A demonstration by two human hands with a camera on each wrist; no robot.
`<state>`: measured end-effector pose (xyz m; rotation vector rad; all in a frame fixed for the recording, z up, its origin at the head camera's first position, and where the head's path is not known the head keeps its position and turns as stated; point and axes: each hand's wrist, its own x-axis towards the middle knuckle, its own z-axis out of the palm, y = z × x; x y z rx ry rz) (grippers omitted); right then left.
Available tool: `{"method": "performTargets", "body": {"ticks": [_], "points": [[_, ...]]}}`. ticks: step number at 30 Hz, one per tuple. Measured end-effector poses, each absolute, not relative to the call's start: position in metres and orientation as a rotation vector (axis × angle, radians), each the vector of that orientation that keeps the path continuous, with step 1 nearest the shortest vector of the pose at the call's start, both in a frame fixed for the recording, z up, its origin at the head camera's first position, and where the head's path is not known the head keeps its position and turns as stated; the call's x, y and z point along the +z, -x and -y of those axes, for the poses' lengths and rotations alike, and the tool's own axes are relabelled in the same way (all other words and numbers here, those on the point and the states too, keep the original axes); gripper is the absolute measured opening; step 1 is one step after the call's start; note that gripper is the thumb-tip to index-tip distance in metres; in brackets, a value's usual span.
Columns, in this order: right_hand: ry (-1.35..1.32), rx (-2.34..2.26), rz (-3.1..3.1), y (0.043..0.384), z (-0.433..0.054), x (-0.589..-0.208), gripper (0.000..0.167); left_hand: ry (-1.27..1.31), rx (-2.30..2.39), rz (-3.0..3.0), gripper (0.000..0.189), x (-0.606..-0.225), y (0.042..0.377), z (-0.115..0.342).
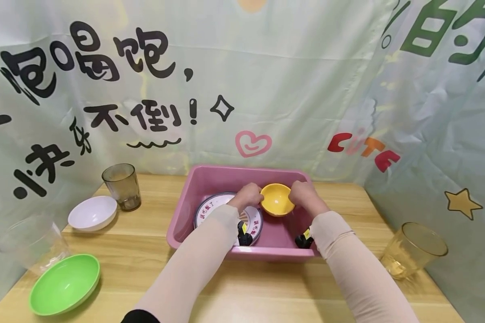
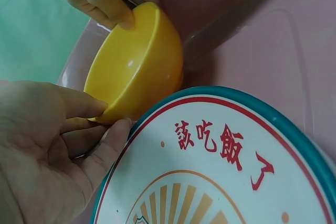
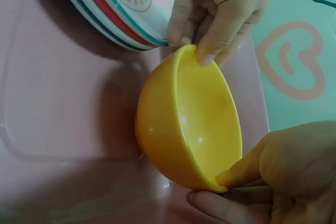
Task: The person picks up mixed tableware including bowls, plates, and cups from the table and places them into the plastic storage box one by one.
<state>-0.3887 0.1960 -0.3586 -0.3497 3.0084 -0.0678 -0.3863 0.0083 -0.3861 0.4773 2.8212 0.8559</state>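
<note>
Both hands are clamped on the yellow bowl (image 1: 276,200) within the pink tub (image 1: 275,255), its rim pinched on one side by the left hand (image 1: 247,196) and on the other by the right hand (image 1: 306,197). From the left, a clear glass (image 1: 30,242), a green bowl (image 1: 64,285), a white bowl (image 1: 93,213) and a grey glass (image 1: 122,186) are set out on the tabletop (image 1: 145,251), outside the tub. On the tub's left side, stacked plates (image 1: 212,207) are seen, with the left hand placed close to their edge. To their right, the yellow bowl is held towards the back of the tub; whether its base is supported by the tub's floor cannot be told. Well apart at the far right, an amber glass (image 1: 414,251) is placed on the tabletop.

The step in hand is judged to be the positioning of the yellow bowl beside the plates, though whether it is being lowered or raised cannot be settled. For the next move, an even hold at both sides is called for, so that the bowl is kept steady and the plates are not knocked.
</note>
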Motion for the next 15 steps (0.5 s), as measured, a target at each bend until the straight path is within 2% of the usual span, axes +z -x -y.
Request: {"method": "performTargets", "body": {"ticks": [5,10,15], "points": [[0.305,-0.130,-2.991,0.3857,-0.1932,-0.3595,0.010,-0.485,0.850,-2.797,0.014,-0.3866,0.3855,-0.0092],[0.297,-0.136,-2.985,0.3813,-0.1922,-0.3601,0.014,-0.493,0.890,-2.745,0.021,-0.3854,0.3834,-0.0095],[0.280,-0.161,-2.978,0.3832,-0.1934,-0.3631,0.014,-0.453,0.993,-2.689,0.020,-0.3862,0.3835,-0.0094]]}}
